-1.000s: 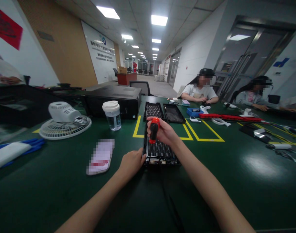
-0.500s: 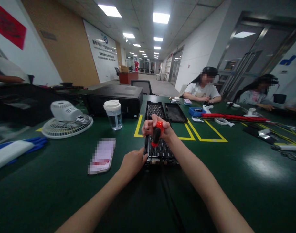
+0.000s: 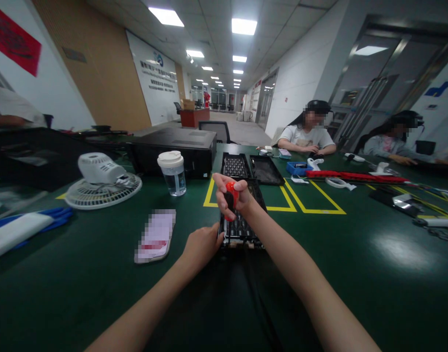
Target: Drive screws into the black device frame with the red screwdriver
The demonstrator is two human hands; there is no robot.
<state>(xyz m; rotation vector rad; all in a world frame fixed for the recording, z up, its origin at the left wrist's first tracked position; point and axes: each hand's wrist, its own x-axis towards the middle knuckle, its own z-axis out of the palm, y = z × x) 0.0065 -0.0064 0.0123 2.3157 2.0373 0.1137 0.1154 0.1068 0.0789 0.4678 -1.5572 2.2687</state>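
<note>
Here the right hand (image 3: 234, 195) grips the red screwdriver (image 3: 230, 194) upright over the black tray (image 3: 242, 226); the left hand (image 3: 202, 244), fingers curled, braces the tray's near-left edge; bare green table (image 3: 80, 274) lies open on both sides.

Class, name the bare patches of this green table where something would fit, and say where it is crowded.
Bare green table right of the black keyboard, and near-left below the blurred flat packet. Crowded: around the white desk fan, lidded clear cup, and the far-right red bar.

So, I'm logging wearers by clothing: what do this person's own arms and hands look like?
Both forearms are bare as far as the frame shows, with no sleeves in sight. The left hand and right hand wear no gloves; no watch, ring or markings can be seen.
</note>
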